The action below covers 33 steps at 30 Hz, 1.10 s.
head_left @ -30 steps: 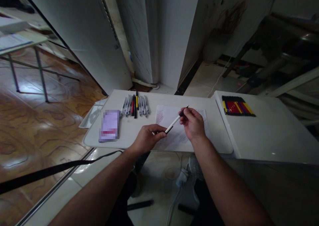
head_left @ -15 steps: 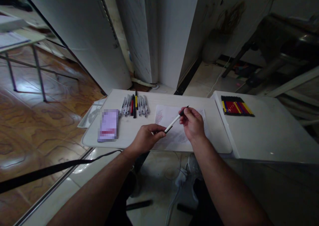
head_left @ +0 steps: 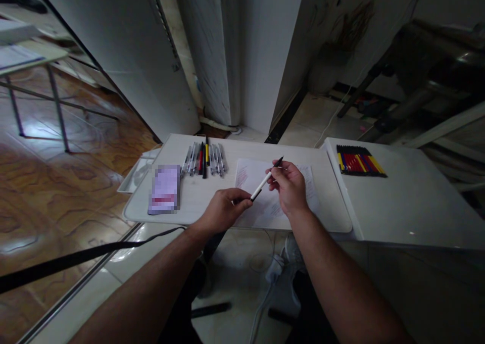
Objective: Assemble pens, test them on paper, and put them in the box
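A white pen (head_left: 261, 185) with black ends slants between my two hands above a sheet of paper (head_left: 248, 172) that carries scribbled marks. Its lower black end, with the clip, is pinched by my left hand (head_left: 226, 207) between thumb and fingers. Higher up, my right hand (head_left: 290, 185) grips the barrel just under the black tip section, and the dark point sticks out past the fingers, facing up and away. Part of the paper is hidden behind my hands.
Left of the paper lies a row of several clear, red, black and yellow pens (head_left: 204, 159). A blurred-out purple rectangular item (head_left: 165, 190) is at the table's (head_left: 197, 202) left. On the adjoining white surface (head_left: 409, 207), many coloured pens (head_left: 359, 161) lie side by side.
My right hand has slid slightly down the pen toward my left hand, so more of the black tip section shows. The left hand has kept its hold on the lower end.
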### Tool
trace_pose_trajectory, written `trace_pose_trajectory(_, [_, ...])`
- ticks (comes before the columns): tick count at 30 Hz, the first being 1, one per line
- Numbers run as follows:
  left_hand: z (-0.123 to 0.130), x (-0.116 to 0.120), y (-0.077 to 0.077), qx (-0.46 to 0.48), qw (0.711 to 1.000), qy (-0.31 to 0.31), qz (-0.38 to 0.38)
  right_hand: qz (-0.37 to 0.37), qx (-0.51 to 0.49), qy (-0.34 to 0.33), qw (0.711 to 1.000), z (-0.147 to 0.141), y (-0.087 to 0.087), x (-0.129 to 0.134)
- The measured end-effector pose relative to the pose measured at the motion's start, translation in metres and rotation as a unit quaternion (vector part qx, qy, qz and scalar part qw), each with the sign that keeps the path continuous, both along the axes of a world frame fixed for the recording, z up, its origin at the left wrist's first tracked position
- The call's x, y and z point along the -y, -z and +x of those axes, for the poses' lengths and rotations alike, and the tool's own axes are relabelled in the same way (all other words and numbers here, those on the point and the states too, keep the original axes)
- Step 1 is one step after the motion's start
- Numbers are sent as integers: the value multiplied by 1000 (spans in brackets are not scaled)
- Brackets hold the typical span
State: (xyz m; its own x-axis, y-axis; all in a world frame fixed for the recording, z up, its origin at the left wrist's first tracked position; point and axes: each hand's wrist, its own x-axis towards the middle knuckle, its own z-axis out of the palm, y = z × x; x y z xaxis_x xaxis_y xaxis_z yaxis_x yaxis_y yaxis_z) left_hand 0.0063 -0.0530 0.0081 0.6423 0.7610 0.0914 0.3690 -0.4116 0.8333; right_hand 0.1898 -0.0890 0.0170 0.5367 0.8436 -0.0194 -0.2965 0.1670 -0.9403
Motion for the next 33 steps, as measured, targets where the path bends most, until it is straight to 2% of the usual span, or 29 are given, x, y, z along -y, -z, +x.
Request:
trace_pose_trajectory(6, [-8, -14, -1, -27, 1000, 9, -7, -4, 51, 69, 996, 3, 6, -2])
trace_pose_trajectory(9, [-16, -27, 6, -104, 992, -33, 57, -7, 14, 5, 1000, 7, 9, -1])
trace_pose_trajectory(12, [-22, -36, 18, -165, 979, -36, 118, -6, -9, -90, 996, 4, 14, 0])
trace_pose_trajectory(15, [-24, -39, 28, -186, 972, -16, 146, -19, 47, -143, 988, -5, 26, -1])
trace_pose_trajectory(17, [-24, -39, 31, -187, 970, -8, 156, -45, 112, -156, 980, -11, 37, -3])
trace_pose_trajectory(20, [-23, -39, 31, -190, 968, -9, 162, -81, 230, -138, 960, -19, 49, -3])
trace_pose_trajectory(24, [-22, -38, 30, -189, 970, -14, 152, -59, 354, -115, 926, -27, 52, -1])
trace_pose_trajectory(28, [-21, -38, 30, -202, 967, -15, 153, -52, 384, -124, 914, -28, 53, -2])
trace_pose_trajectory(33, [-21, -38, 30, -202, 969, -14, 145, -92, 401, -68, 909, -27, 58, -4])
